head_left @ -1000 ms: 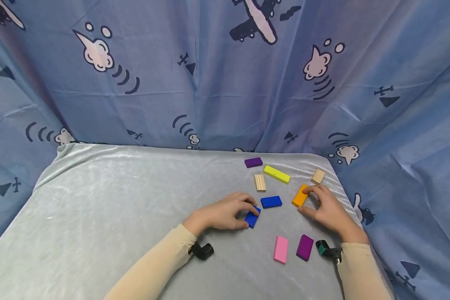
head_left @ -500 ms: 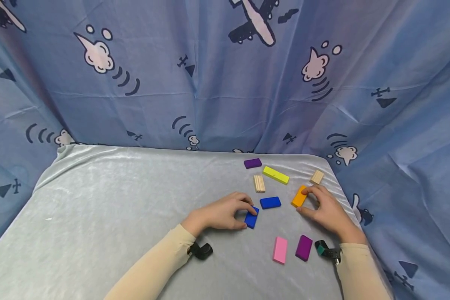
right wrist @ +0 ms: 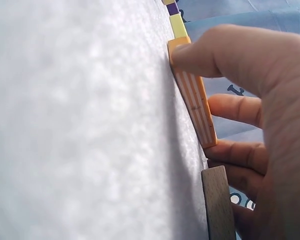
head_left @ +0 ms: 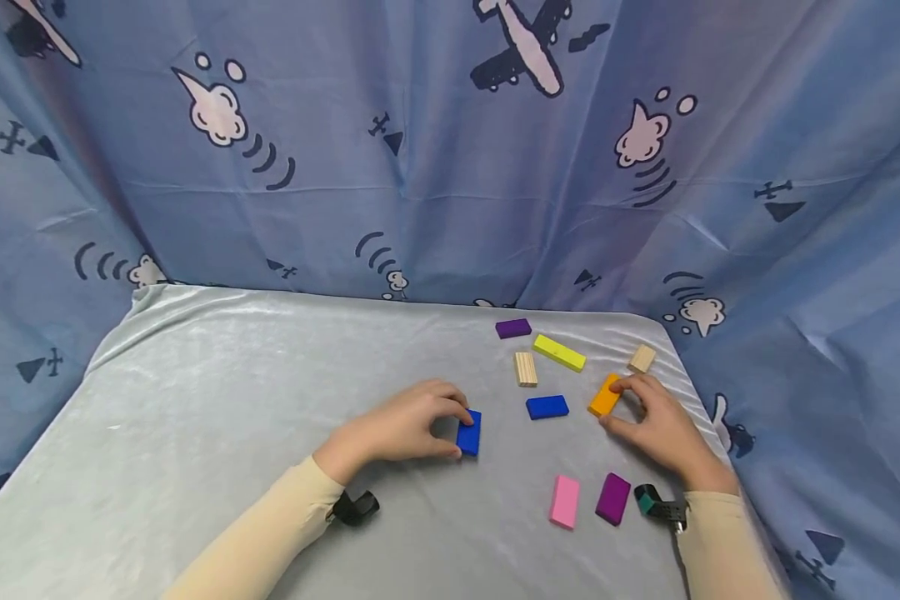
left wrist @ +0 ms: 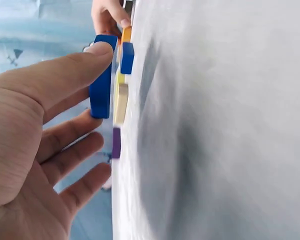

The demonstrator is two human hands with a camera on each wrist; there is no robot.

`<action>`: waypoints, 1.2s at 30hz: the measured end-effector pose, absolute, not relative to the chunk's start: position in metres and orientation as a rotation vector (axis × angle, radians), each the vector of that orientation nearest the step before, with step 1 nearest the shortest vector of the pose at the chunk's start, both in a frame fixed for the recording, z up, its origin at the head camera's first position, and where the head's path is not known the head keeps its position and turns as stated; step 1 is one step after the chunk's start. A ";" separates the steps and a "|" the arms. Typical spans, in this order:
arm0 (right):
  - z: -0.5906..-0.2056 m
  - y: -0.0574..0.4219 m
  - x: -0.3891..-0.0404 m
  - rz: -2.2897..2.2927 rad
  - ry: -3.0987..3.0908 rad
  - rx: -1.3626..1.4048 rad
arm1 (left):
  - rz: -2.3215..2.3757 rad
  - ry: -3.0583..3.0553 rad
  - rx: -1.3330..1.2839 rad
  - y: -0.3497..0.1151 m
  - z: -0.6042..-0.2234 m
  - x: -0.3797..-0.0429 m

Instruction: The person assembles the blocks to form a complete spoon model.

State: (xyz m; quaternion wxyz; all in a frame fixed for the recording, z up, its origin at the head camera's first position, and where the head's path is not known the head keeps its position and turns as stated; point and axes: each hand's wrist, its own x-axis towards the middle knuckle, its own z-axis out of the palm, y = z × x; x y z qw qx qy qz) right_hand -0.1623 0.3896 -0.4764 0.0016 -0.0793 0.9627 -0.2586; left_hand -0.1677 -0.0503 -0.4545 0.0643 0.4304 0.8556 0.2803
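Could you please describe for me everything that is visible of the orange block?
The orange block is oblong, flat-faced, and looks like painted wood. The right wrist view shows pale lengthwise stripes on one side. Its broad face is up and it slants, far end rightward, to the right of the unheld blue block. The grip of the right hand pinches it, partly covering it. It appears to touch the grey cloth.

Blue curtain (head_left: 307, 208), vertical folds plus faint horizontal creases, hangs behind counter (head_left: 120, 483) and along both sides. Print: airplane (head_left: 528, 54), pale outlined clouds (head_left: 219, 115), dark triangles (head_left: 783, 210). Pale grey cloth (head_left: 270, 358) over counter, slight sheen, wrinkled at far left corner. Light diffuse, shadows soft.
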 end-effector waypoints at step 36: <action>-0.484 0.387 -0.165 -0.881 3.052 -0.293 | 1.051 2.695 1.220 -0.118 -0.494 -0.095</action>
